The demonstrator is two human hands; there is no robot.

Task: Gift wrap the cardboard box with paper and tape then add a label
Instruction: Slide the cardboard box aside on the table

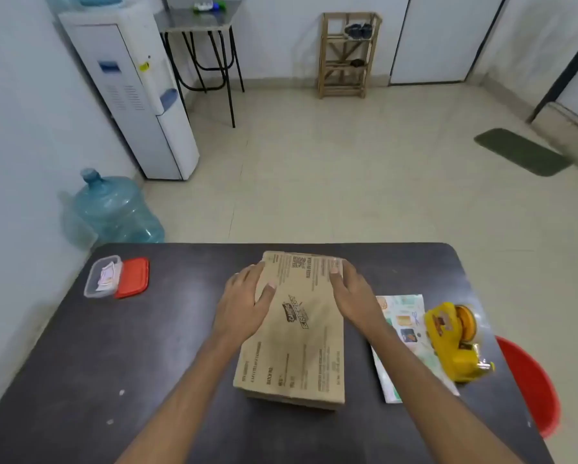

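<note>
Nearest the camera, two bare forearms reach out over a dark worktop (80, 380) towards a flat cardboard box (297, 333) that lies at its middle, long side running from 6 to 12 o'clock, printed face up and still unwrapped. The left hand (244, 303) rests on the box's far left edge, at about 11 o'clock on the box; its fingers (262, 267) lie loosely together over the side of the box, while the thumb is spread apart and pressed flat on the top face. The right hand (351, 293) mirrors it at the far right edge, about 1 o'clock on the box, with fingers close together, fingertips on the top near the far corner, palm over the side. Neither hand pinches anything; both simply bear on the cardboard.

At 3 o'clock from the box, just beside it, lies a folded sheet of patterned wrapping paper (404, 326). A yellow tape dispenser (455, 343) sits on the paper's right part. Past the worktop's right edge shows part of a red chair (532, 383).

At 10 o'clock, well apart from the box, stands a clear plastic container (102, 276) with paper slips inside, its red lid (133, 277) touching its right side.

Beyond the worktop, on the floor at 10 o'clock, stands a blue water jug (113, 209), then a white water dispenser (130, 92). A wooden shoe rack (346, 55) stands against the far wall at 12 o'clock.
</note>
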